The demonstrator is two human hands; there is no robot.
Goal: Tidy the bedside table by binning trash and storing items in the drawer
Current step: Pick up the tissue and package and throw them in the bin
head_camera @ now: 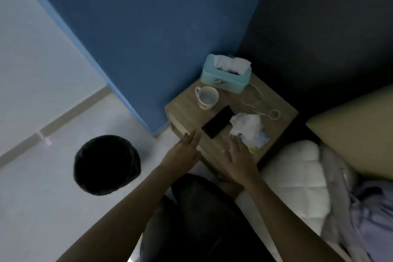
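Both arms reach forward over a dark-trousered knee (204, 208). Left hand (182, 153) is flat, fingers straight and together, tips at the near left edge of the bedside table (185, 106); it holds nothing. Right hand (238, 159) is spread open, palm down, over the near edge of the table, fingertips just short of the crumpled tissue (246, 123); nothing gripped. Can't tell if either palm touches the wood.

Bin (106, 165) with black liner sits on the pale floor to the left of the table, well apart from it.

On the table, near side: crumpled white tissue, with a blue-and-yellow wrapper (260, 140) just beside it at the near right corner. Black phone (218, 121) lies flat, touching the tissue's left side. Further back: white mug (207, 97) upright, handle to the left. White cable (258, 104) loops loosely along the right side. Far corner: teal tissue box (226, 76), white tissue sticking out the top, against the blue wall (148, 27).

Bed with white pillow (297, 176) to the right.
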